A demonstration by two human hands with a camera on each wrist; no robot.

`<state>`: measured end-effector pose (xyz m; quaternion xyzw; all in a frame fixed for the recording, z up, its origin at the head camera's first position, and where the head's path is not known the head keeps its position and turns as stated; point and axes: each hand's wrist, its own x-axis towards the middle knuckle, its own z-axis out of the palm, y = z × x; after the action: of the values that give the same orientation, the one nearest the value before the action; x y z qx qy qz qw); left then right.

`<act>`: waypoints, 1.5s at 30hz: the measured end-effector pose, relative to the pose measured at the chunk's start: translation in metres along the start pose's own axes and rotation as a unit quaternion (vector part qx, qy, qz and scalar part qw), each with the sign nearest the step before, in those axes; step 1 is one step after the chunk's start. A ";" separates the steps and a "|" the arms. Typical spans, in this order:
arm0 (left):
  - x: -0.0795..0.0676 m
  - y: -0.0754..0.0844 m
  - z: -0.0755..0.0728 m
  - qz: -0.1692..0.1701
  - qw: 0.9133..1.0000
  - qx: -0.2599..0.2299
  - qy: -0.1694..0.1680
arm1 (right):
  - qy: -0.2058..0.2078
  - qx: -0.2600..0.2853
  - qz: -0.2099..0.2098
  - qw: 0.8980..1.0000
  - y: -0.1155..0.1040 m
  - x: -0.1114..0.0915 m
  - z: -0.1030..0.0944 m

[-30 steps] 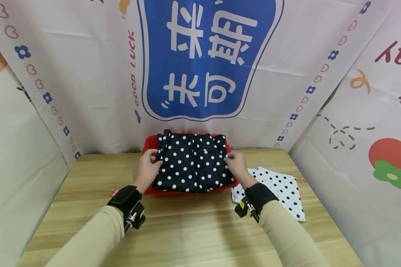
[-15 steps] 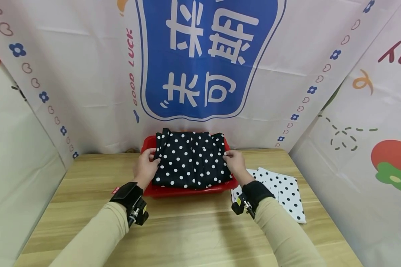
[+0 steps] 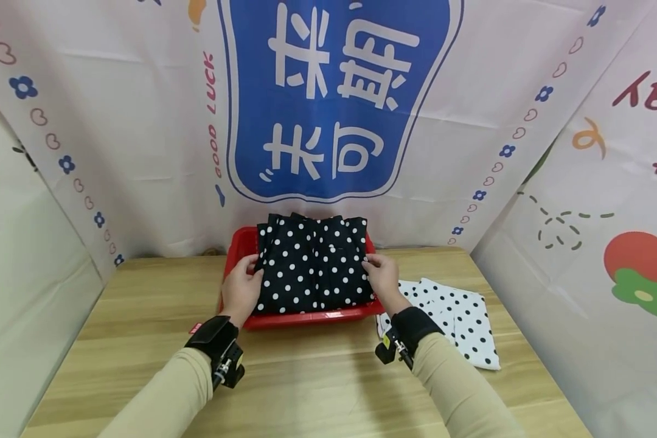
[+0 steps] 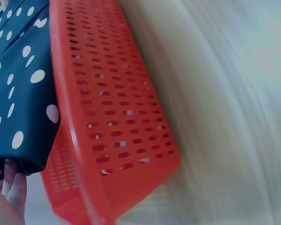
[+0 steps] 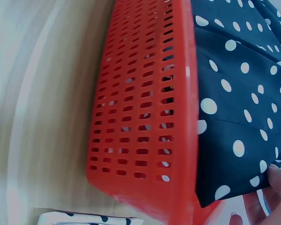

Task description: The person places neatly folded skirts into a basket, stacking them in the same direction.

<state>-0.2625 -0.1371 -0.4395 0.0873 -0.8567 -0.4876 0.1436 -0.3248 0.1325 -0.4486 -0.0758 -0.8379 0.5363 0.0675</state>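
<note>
A folded black cloth with white polka dots [image 3: 312, 267] lies in the mouth of a red perforated plastic basket [image 3: 306, 319] at the back of the table. My left hand [image 3: 242, 288] pinches the cloth's left edge, thumb on top. On the opposite side my right hand [image 3: 383, 278] pinches its right edge. In the left wrist view the cloth [image 4: 23, 93] sits inside the basket rim [image 4: 68, 93], fingers curled under its corner. The right wrist view has the thumb [image 5: 278, 178] on top of the cloth's corner, just inside the rim.
A folded white cloth with black dots [image 3: 460, 316] lies on the wooden table [image 3: 306, 383], right of the basket. A small red tag [image 3: 196, 328] shows by the left wrist. Printed fabric walls [image 3: 159, 152] stand behind and at both sides.
The cloth has settled lower into the basket, so more of the red front rim and left side shows. Both hands moved slightly down with it, still gripping its edges.
</note>
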 end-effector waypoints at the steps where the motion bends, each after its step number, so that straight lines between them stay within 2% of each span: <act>1: -0.001 -0.001 0.001 0.000 1.000 0.000 0.001 | 0.001 0.001 -0.001 1.000 0.001 0.000 0.000; 18: -0.007 -0.020 0.016 0.003 0.999 -0.030 0.016 | 0.009 -0.032 -0.016 0.999 0.015 -0.005 0.012; 23: -0.010 -0.019 0.020 -0.026 0.998 -0.057 -0.014 | 0.014 -0.024 -0.021 0.999 0.019 -0.005 0.020; 28: -0.010 -0.017 0.023 -0.064 0.994 -0.062 -0.056 | -0.034 -0.031 -0.013 0.999 0.022 -0.006 0.022; 30: -0.010 -0.016 0.023 -0.066 0.994 -0.051 -0.065 | -0.054 -0.042 0.001 0.998 0.022 -0.007 0.022; 33: -0.010 -0.014 0.023 -0.063 0.995 -0.029 -0.077 | -0.062 -0.056 0.009 0.997 0.022 -0.009 0.019; 41: -0.013 -0.008 0.017 -0.059 0.993 -0.003 -0.098 | -0.056 -0.064 -0.058 0.995 0.016 -0.013 0.014; 45: -0.015 -0.007 0.012 -0.046 0.993 0.002 -0.105 | -0.065 -0.065 -0.046 0.995 0.012 -0.014 0.009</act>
<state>-0.2518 -0.1266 -0.4541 0.0756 -0.8633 -0.4981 0.0305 -0.3117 0.1270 -0.4640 -0.0062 -0.8762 0.4807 0.0329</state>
